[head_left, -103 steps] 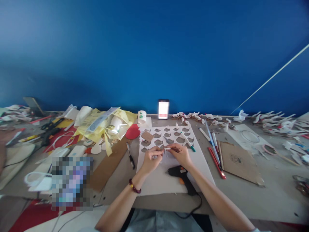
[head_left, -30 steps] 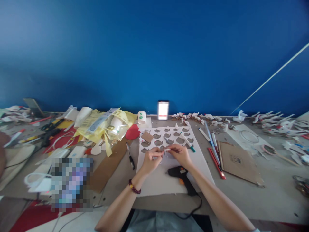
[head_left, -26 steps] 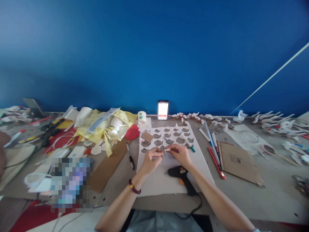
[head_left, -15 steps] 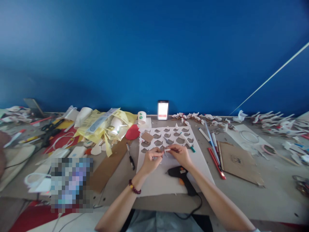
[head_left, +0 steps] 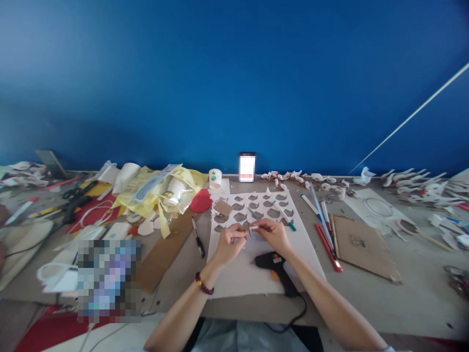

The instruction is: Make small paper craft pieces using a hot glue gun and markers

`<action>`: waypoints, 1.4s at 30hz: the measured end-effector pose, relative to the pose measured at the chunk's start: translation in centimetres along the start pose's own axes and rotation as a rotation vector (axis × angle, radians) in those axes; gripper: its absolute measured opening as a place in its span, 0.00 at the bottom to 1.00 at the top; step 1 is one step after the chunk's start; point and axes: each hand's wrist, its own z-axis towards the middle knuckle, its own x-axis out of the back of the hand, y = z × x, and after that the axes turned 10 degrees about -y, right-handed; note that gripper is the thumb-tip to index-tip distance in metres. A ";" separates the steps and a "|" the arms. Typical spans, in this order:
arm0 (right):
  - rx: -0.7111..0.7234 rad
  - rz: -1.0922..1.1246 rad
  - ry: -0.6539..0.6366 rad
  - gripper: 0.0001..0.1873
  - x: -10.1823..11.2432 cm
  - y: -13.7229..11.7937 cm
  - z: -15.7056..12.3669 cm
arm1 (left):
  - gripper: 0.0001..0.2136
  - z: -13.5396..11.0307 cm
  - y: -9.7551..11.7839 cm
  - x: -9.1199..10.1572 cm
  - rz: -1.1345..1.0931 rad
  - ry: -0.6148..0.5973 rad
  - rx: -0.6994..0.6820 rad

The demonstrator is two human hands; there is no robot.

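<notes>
My left hand (head_left: 230,241) and my right hand (head_left: 274,235) meet over a white sheet (head_left: 238,274) with several shapes cut out of it. Both hands pinch a small white paper piece (head_left: 252,228) between their fingertips. A thin dark stick or wire pokes from that piece; what it is I cannot make out. A beaded bracelet (head_left: 203,283) sits on my left wrist. A black glue gun (head_left: 274,266) lies on the sheet just under my right wrist, its cord running off the table's near edge.
A green-capped marker (head_left: 285,215) lies on the sheet. Pens and red pencils (head_left: 324,225) and a brown cardboard piece (head_left: 361,246) lie to the right. A black pen (head_left: 198,238), yellow plastic bags (head_left: 161,188), a paper cup (head_left: 215,177) and a phone (head_left: 247,167) stand left and behind.
</notes>
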 end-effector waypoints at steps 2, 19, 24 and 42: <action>-0.001 0.009 0.000 0.08 0.0 0.0 0.0 | 0.10 0.0 0.0 0.0 0.001 0.004 0.006; 0.001 0.008 -0.011 0.07 0.0 0.1 0.0 | 0.10 -0.1 0.0 -0.1 -0.005 0.005 0.009; -0.007 0.018 -0.018 0.06 0.0 -0.2 0.1 | 0.10 0.0 -0.1 0.0 0.002 -0.005 0.015; -0.048 0.023 0.055 0.12 0.3 0.8 0.4 | 0.15 0.2 -1.5 -0.7 0.008 0.157 -0.078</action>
